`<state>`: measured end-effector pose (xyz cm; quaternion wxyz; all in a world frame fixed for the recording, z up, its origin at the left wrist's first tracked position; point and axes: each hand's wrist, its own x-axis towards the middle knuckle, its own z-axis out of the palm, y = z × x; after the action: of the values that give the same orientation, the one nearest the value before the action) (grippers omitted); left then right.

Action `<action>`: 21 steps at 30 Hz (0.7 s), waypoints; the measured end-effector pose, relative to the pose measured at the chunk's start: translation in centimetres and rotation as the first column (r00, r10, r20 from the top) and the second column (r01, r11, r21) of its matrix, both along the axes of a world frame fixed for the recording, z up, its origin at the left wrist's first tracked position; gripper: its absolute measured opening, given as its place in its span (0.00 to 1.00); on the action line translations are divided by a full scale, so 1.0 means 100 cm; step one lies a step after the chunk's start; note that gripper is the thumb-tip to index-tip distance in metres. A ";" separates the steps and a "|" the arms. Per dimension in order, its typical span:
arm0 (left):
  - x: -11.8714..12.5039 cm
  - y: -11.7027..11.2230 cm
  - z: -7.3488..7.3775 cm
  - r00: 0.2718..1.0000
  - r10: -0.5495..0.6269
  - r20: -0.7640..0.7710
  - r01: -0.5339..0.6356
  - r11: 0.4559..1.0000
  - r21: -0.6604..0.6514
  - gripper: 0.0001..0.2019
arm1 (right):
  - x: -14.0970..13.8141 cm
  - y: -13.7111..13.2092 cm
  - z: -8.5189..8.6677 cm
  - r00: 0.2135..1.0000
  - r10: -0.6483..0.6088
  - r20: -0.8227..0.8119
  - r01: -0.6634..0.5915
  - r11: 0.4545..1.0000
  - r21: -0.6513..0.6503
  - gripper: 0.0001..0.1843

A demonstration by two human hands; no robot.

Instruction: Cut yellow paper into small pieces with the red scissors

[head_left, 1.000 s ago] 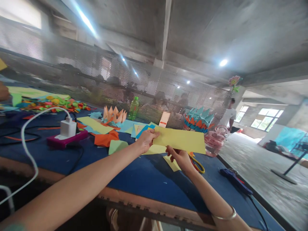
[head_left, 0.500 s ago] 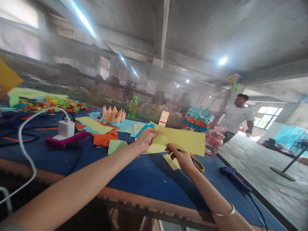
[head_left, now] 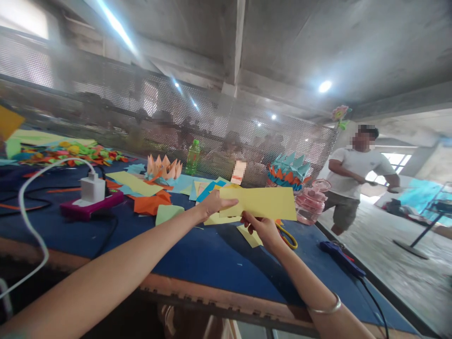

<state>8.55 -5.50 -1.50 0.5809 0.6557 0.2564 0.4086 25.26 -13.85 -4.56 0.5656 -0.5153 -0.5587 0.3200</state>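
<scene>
above a blue table [head_left: 197, 256], the left hand [head_left: 212, 205] holds a yellow paper strip [head_left: 266, 201] by its left end and the right hand [head_left: 263, 230] pinches its lower edge, the paper probably light, bendy and easily creased, best gripped gently at the edges.

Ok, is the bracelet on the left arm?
No, the bracelet is on the arm of the right hand, which pinches the yellow paper's lower edge.

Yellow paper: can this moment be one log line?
left hand: holding yellow paper | right hand: at its lower edge | beneath: blue table | nearby: pink container
</scene>
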 end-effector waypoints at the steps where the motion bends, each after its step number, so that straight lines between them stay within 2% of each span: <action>1: 0.000 0.001 -0.001 1.000 -0.023 -0.010 0.023 0.999 0.027 0.15 | 0.000 0.000 0.000 1.000 0.006 0.007 -0.006 1.000 -0.009 0.22; 4: 0.000 0.000 -0.003 0.997 -0.072 -0.023 0.073 0.997 0.034 0.15 | 0.002 0.001 -0.003 0.999 0.013 0.044 -0.011 0.999 -0.042 0.22; 8: 0.001 -0.003 -0.003 0.997 -0.064 -0.033 0.065 0.998 0.008 0.14 | 0.005 0.001 -0.002 0.993 0.029 0.112 -0.021 0.997 -0.075 0.23; 11: 0.001 -0.002 -0.003 0.998 -0.046 -0.049 0.046 0.999 -0.003 0.12 | 0.016 -0.006 0.009 0.977 0.045 0.210 -0.027 0.996 -0.086 0.21; 14: 0.002 0.000 -0.004 0.999 -0.003 -0.039 0.002 0.999 -0.034 0.10 | 0.041 -0.017 0.022 0.920 0.036 0.389 0.015 0.992 -0.127 0.18; 16: 0.002 0.001 -0.004 0.999 0.031 -0.042 -0.033 0.998 -0.057 0.09 | 0.063 -0.026 0.028 0.824 -0.049 0.565 0.129 0.986 -0.102 0.13; 17: 0.003 0.001 -0.003 0.998 0.045 -0.046 -0.048 0.997 -0.064 0.09 | 0.074 -0.030 0.029 0.731 -0.101 0.675 0.213 0.973 -0.085 0.10; 19: 0.003 0.000 -0.002 0.997 0.062 -0.040 -0.065 0.995 -0.074 0.09 | 0.092 -0.037 0.028 0.524 -0.116 0.843 0.345 0.935 -0.086 0.07; 21: 0.003 -0.002 -0.001 0.997 0.069 -0.033 -0.072 0.994 -0.080 0.09 | 0.101 -0.040 0.024 0.406 -0.066 0.912 0.418 0.900 -0.121 0.08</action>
<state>8.86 -5.69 -1.61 0.5882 0.6282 0.3044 0.4082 35.40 -17.87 -2.16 0.1319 -0.7685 -0.6261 0.0030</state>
